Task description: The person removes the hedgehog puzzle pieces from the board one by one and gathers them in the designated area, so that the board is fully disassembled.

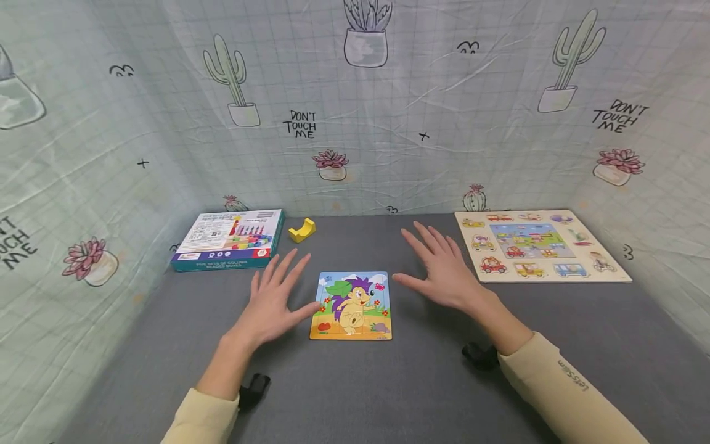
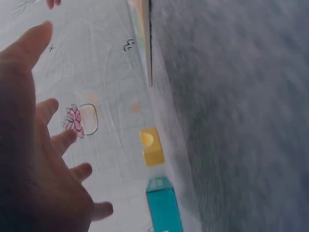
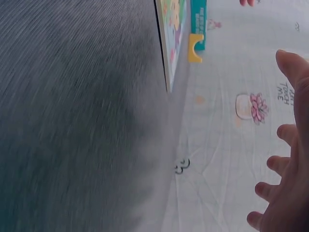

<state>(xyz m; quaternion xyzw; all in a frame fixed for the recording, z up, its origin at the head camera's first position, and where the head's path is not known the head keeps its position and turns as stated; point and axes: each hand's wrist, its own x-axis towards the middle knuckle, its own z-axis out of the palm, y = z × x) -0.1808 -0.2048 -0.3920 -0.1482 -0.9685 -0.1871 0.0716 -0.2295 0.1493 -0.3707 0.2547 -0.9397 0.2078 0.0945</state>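
Observation:
A square hedgehog puzzle (image 1: 350, 306) lies flat on the dark grey table, between the two hands. My left hand (image 1: 275, 303) is on its left side with fingers spread, the thumb tip overlapping the puzzle's left edge in the head view. To the right of the puzzle is my right hand (image 1: 441, 269), its fingers also spread and its thumb pointing toward the puzzle's upper right corner. Neither hand holds anything. In the left wrist view the left hand (image 2: 43, 140) appears raised above the tabletop, and the right wrist view shows the right hand (image 3: 289, 159) likewise.
A flat teal-edged box (image 1: 230, 239) lies at the back left, with a small yellow curved block (image 1: 302, 230) beside it. At the back right lies a wooden vehicle puzzle board (image 1: 540, 246). A patterned cloth (image 1: 383, 160) hangs behind and along both sides.

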